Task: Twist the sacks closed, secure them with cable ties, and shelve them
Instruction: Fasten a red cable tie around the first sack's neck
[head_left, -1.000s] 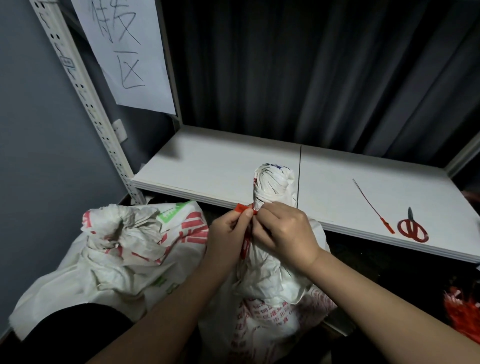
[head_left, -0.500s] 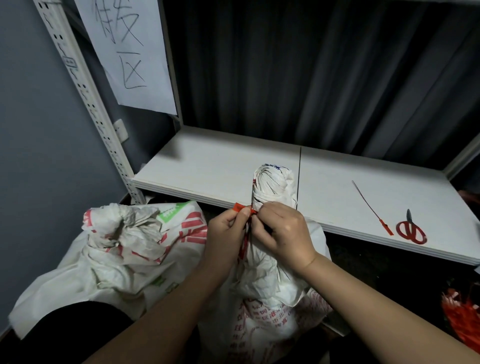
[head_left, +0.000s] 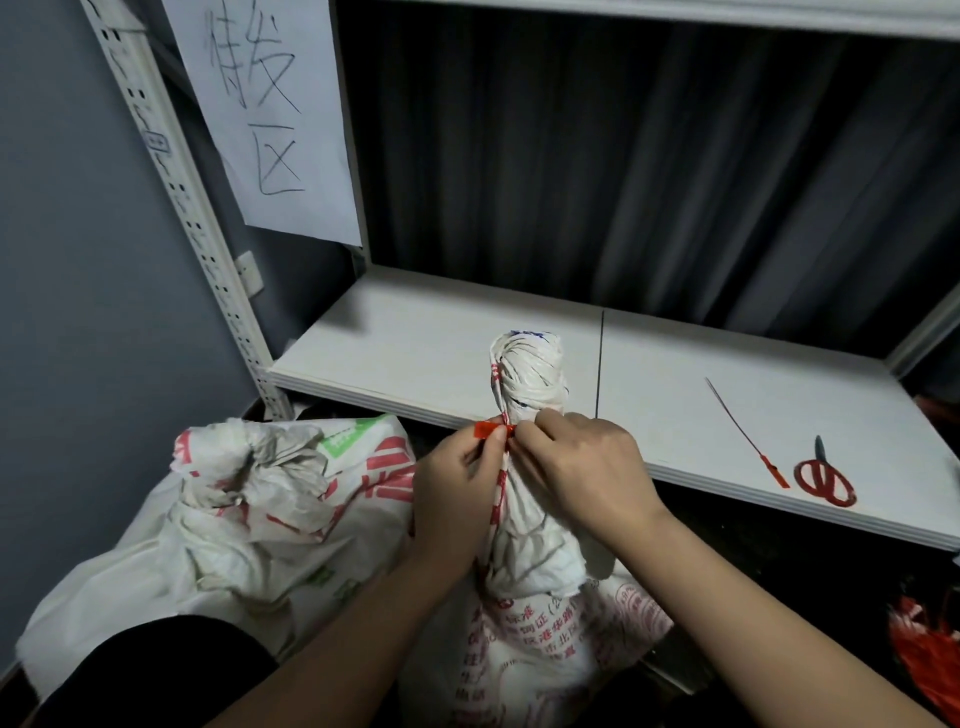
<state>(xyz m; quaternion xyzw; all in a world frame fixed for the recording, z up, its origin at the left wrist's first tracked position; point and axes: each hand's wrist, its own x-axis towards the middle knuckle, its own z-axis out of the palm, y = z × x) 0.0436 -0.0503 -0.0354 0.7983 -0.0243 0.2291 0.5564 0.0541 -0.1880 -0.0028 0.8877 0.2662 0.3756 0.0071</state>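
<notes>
A white woven sack (head_left: 535, 639) with red print stands in front of me, its neck (head_left: 527, 374) twisted upright against the shelf edge. A red cable tie (head_left: 488, 430) sits at the neck. My left hand (head_left: 457, 483) pinches the tie's red head. My right hand (head_left: 582, 467) grips the twisted neck just beside it, fingertips meeting the tie. A second white sack (head_left: 249, 514) with a bunched top lies at the left. The white shelf board (head_left: 415, 353) runs behind the sacks.
A spare red cable tie (head_left: 748, 441) and red-handled scissors (head_left: 826, 480) lie on the shelf at the right. A perforated upright (head_left: 197, 228) and a paper sign (head_left: 270, 119) stand at the left. Dark curtain behind. Something red (head_left: 930, 660) lies low at right.
Both hands stay at the sack's neck, holding the tie; the hands have barely shifted. The view has tilted up slightly.
</notes>
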